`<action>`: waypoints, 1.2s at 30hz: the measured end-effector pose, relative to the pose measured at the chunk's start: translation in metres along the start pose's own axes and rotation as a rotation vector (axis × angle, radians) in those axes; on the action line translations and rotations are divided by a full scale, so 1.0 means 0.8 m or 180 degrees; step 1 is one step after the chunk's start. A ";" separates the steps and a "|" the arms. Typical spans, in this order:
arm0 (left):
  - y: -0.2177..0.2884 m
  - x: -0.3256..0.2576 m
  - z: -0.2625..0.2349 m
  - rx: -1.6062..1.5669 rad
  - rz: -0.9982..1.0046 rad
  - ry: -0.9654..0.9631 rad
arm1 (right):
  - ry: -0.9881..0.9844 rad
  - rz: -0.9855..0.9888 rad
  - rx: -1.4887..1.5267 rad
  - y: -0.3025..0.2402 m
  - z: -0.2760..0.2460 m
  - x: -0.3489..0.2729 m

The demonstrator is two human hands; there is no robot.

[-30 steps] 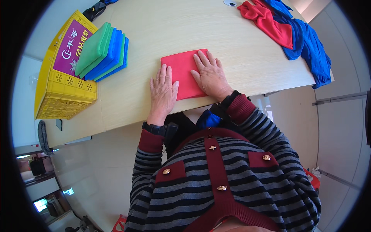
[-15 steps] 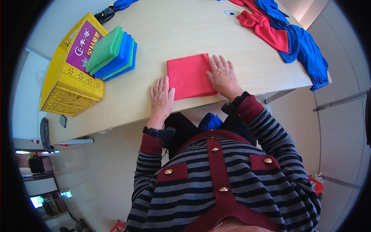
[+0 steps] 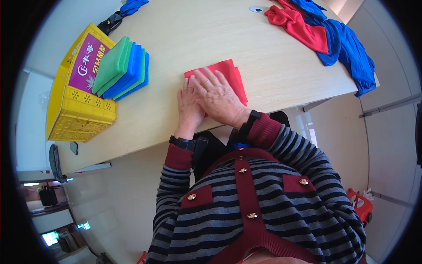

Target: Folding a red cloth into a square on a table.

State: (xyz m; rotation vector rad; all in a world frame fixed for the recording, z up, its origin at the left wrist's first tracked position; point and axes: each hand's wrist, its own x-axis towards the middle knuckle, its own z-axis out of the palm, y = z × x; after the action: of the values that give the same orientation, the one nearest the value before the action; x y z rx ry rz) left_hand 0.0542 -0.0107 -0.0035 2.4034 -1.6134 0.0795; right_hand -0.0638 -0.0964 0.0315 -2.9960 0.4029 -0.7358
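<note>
Two hands of mine, together over one folded red cloth (image 3: pixel 235 81), which lies flat by the desk's (image 3: pixel 162 79) near edge, about mid-length. Right hand (image 3: pixel 218 99) flat, fingers straight, crossing partly over left hand (image 3: pixel 188 105), also laid flat at the cloth's left side; neither grips. Toward the desk's left edge: yellow crate (image 3: pixel 83 121), stack of green and blue cloths (image 3: pixel 110 70) just beside it. Loose blue cloth (image 3: pixel 347 50) reaches the near right corner, crumpled red fabric (image 3: pixel 303 31) against it.

The flat right hand (image 3: pixel 218 97) overlaps the left hand (image 3: pixel 189 110).
</note>
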 end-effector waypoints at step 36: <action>-0.032 -0.204 -0.013 -0.6637 -0.2425 -0.0167 | -0.0572 -0.0270 0.0851 0.003 0.018 -0.036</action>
State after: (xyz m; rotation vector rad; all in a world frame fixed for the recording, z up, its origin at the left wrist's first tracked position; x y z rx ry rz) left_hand 0.0156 0.1485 -0.0270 0.9494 -0.0396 -1.1130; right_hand -0.0828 -0.0921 0.0054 -2.8068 0.1560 -0.4756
